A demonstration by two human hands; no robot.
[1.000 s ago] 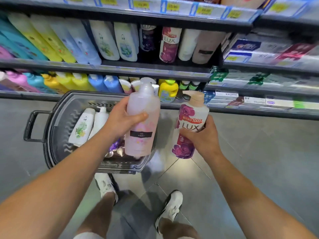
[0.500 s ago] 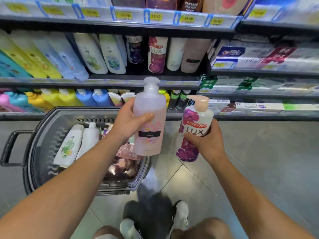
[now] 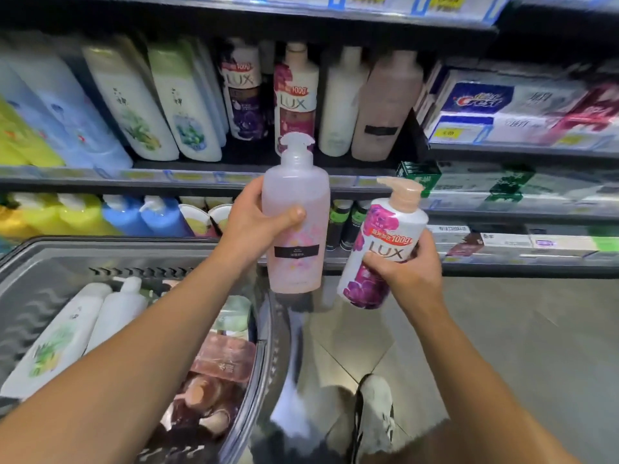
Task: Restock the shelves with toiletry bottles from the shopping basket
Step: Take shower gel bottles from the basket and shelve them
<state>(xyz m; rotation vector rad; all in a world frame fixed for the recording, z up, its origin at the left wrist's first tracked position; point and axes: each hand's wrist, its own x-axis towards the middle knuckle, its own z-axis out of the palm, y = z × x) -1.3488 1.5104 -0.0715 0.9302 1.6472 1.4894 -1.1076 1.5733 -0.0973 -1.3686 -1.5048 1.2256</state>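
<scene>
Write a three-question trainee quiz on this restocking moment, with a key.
1. True or false: the left hand holds a pale pink pump bottle upright.
2. Which brand is on the bottle in the right hand? A) Crest B) LUX C) none
3. Fill in: the white bottle with a green leaf print lies in the shopping ____.

Key: 1 true; 2 B; 3 basket.
</scene>
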